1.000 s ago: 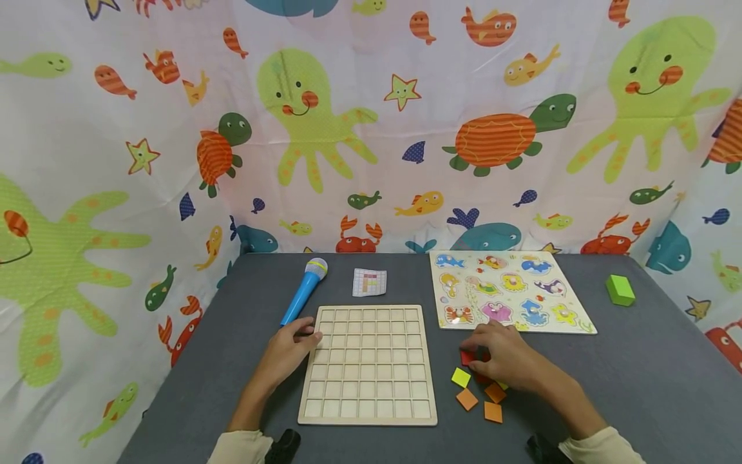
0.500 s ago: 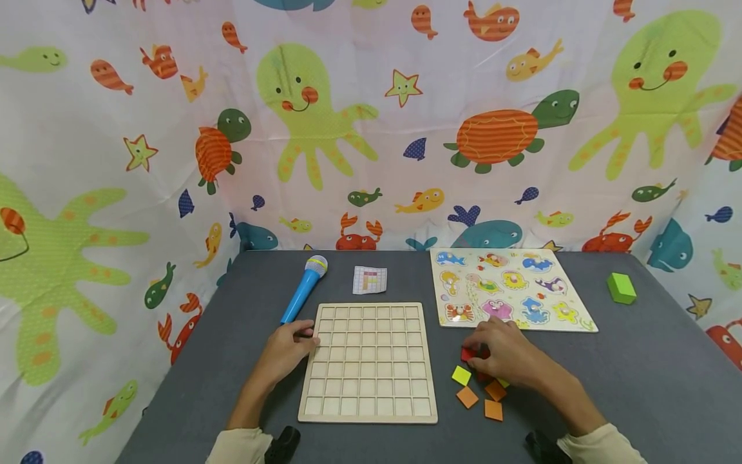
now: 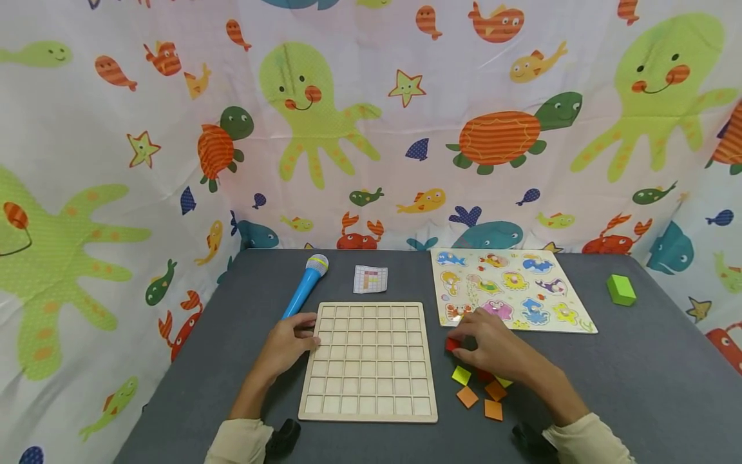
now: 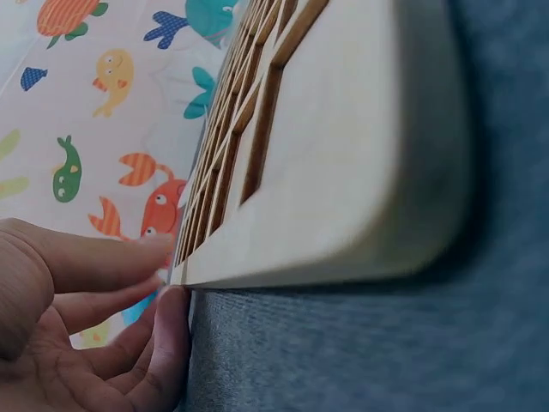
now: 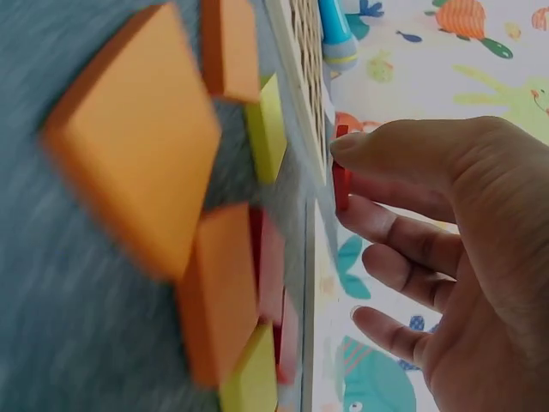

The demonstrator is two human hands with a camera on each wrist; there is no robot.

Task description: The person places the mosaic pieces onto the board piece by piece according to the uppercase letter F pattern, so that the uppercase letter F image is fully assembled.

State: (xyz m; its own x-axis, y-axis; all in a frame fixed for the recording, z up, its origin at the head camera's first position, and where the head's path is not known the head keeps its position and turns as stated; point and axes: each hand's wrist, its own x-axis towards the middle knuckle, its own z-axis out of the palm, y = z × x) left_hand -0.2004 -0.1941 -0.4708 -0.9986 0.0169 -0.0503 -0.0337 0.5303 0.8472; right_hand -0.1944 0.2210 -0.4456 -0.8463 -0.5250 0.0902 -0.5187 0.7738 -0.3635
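A wooden grid board (image 3: 370, 368) lies flat on the table. My left hand (image 3: 290, 341) holds its left edge; in the left wrist view the thumb (image 4: 111, 257) and fingertips meet at the rim. Right of the board, my right hand (image 3: 493, 345) pinches a red square tile (image 5: 342, 176) between thumb and fingers, on edge just above the table. Below that hand lie orange tiles (image 3: 467, 397), yellow tiles (image 3: 461, 376) and more red tiles (image 5: 270, 266), partly hidden by the hand in the head view.
A blue toy microphone (image 3: 304, 287) lies behind my left hand. Behind the board sits a small pattern card (image 3: 370, 279). A sea-animal peg puzzle (image 3: 510, 290) lies beyond my right hand, with a green block (image 3: 621, 290) to its right. A printed curtain (image 3: 371, 129) surrounds the table.
My right hand has moved slightly left and away from me with the red tile, off the pile. The left hand stays at the board's edge.
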